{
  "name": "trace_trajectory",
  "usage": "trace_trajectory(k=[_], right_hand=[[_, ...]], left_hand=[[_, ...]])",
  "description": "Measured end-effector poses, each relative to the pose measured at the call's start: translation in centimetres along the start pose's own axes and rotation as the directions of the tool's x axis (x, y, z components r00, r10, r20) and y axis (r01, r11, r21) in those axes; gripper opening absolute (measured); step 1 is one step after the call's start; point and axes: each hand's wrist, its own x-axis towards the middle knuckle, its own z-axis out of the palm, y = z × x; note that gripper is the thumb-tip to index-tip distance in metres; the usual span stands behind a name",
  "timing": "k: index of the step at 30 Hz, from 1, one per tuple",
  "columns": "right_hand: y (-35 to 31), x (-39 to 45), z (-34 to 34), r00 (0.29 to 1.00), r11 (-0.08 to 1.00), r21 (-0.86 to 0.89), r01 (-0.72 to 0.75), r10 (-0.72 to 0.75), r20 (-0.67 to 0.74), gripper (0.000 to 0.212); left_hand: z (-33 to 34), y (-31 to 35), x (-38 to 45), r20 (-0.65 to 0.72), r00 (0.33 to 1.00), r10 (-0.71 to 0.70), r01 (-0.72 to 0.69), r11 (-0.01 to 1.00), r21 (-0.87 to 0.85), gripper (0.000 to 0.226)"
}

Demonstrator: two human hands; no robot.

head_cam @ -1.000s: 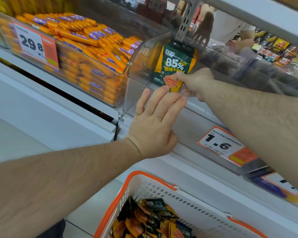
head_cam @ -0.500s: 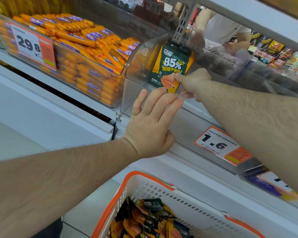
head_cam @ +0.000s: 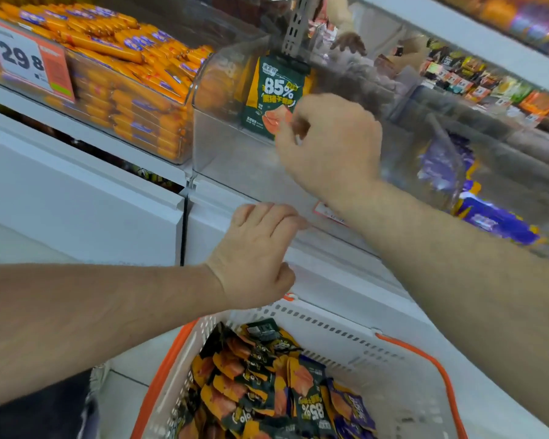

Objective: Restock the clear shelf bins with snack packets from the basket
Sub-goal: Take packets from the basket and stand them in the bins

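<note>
A green and orange snack packet [head_cam: 271, 90] marked 85% stands upright at the back of a clear shelf bin [head_cam: 222, 147]. My right hand [head_cam: 330, 144] reaches into that bin, its curled fingers pinching the packet's lower right corner. My left hand [head_cam: 255, 251] hovers lower, in front of the white shelf ledge, fingers loosely bent and holding nothing. Below it sits a white basket with an orange rim [head_cam: 336, 332], holding several more of the same packets [head_cam: 260, 381] and some purple ones.
To the left, a clear bin is full of orange sausage sticks [head_cam: 124, 87], with a 29.8 price tag [head_cam: 23, 60]. Purple packets [head_cam: 492, 217] lie in the bin to the right. A person's hand [head_cam: 347, 42] shows beyond the shelf.
My left hand has dropped from the bin's front wall to the ledge and curled its fingers. The right hand stays at the packet's corner. The view has moved closer and tilted down.
</note>
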Motion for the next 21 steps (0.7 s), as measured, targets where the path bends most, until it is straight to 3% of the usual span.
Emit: trace_trajectory(k=[2, 3, 6, 8, 10, 12, 14, 15, 17, 19, 21], right_hand=[[-0.4, -4.5, -0.3, 0.971, 0.977, 0.077, 0.198, -0.186, -0.148, 0.021], [-0.3, -6.8, 0.0, 0.967, 0.968, 0.115, 0.225, -0.207, -0.147, 0.021], [0.7, -14.0, 2.0, 0.991, 0.968, 0.228, 0.108, -0.121, 0.047, 0.024], [1.4, -17.9, 3.4, 0.960, 0.975, 0.221, -0.015, -0.048, 0.277, 0.024], [2.3, -21.1, 4.7, 0.795, 0.982, 0.152, -0.110, -0.005, 0.607, 0.024], [3.1, -23.7, 5.7, 0.522, 0.986, 0.086, -0.143, 0.002, 0.853, 0.021], [3.6, -26.0, 6.6, 0.258, 0.991, 0.034, -0.131, 0.001, 0.966, 0.020], [3.7, -27.1, 7.2, 0.158, 0.995, 0.019, -0.098, -0.003, 0.987, 0.021], [4.0, -29.0, 8.3, 0.068, 0.999, -0.002, -0.050, 0.006, 0.998, 0.018], [4.1, -30.1, 9.0, 0.064, 0.999, -0.015, -0.050, 0.018, 0.998, 0.018], [3.8, -30.6, 9.6, 0.047, 0.997, -0.020, -0.070, 0.023, 0.999, 0.033]], left_hand=[[0.5, 0.7, -1.6, 0.237, 0.967, -0.090, 0.091, 0.996, 0.006, 0.051], [0.8, 1.0, -2.4, 0.373, 0.915, -0.153, 0.150, 0.988, 0.036, 0.048], [1.9, 1.1, -4.6, 0.650, 0.714, -0.261, 0.242, 0.963, 0.122, 0.041], [2.1, 1.2, -5.6, 0.731, 0.634, -0.253, 0.264, 0.959, 0.103, 0.038], [2.2, 1.3, -6.3, 0.783, 0.586, -0.210, 0.247, 0.966, 0.074, 0.036], [2.1, 1.3, -6.6, 0.811, 0.552, -0.192, 0.253, 0.966, 0.056, 0.033], [2.2, 1.1, -6.9, 0.847, 0.500, -0.181, 0.259, 0.964, 0.053, 0.028], [2.2, 0.9, -7.0, 0.866, 0.468, -0.174, 0.249, 0.967, 0.059, 0.028], [2.4, 0.5, -7.2, 0.896, 0.410, -0.172, 0.238, 0.968, 0.077, 0.030], [2.7, 0.0, -7.4, 0.905, 0.386, -0.177, 0.258, 0.963, 0.078, 0.031], [2.9, -0.3, -7.5, 0.908, 0.381, -0.173, 0.272, 0.960, 0.069, 0.023]])
